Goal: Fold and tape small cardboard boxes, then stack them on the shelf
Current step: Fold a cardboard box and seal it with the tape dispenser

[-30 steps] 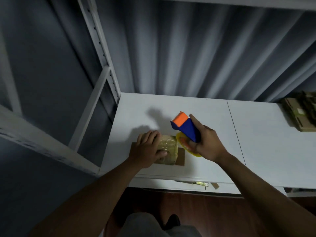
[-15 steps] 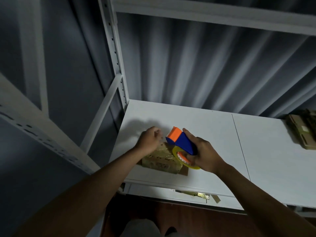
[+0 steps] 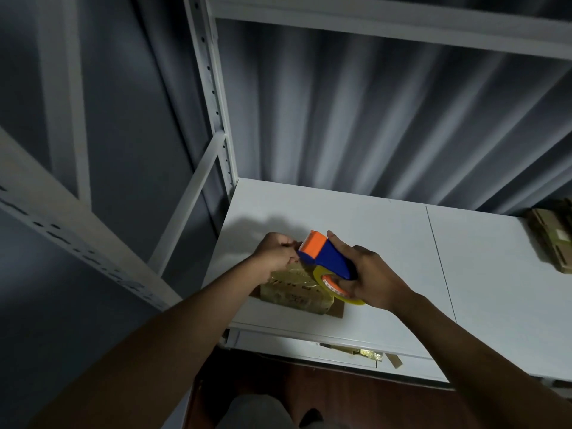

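A small cardboard box [image 3: 295, 291], shiny with tape, lies on the white shelf board [image 3: 356, 224] near its front left corner. My right hand [image 3: 370, 278] grips a blue and orange tape dispenser [image 3: 325, 257] with a yellow tape roll, held over the box's right end. My left hand [image 3: 277, 253] is at the dispenser's orange cutter end above the box's far side, its fingers curled and pinching there, apparently on the tape end, which is too small to make out.
Flattened cardboard [image 3: 554, 238] lies at the shelf's far right. A white upright post [image 3: 213, 97] and diagonal brace [image 3: 188, 199] stand left of the board. A lower shelf [image 3: 340, 351] holds cardboard scraps [image 3: 365, 354]. Grey curtain hangs behind.
My left hand lifted off the box top and moved up to the dispenser's cutter end. The dispenser tilted down toward the box, and my view swung upward.
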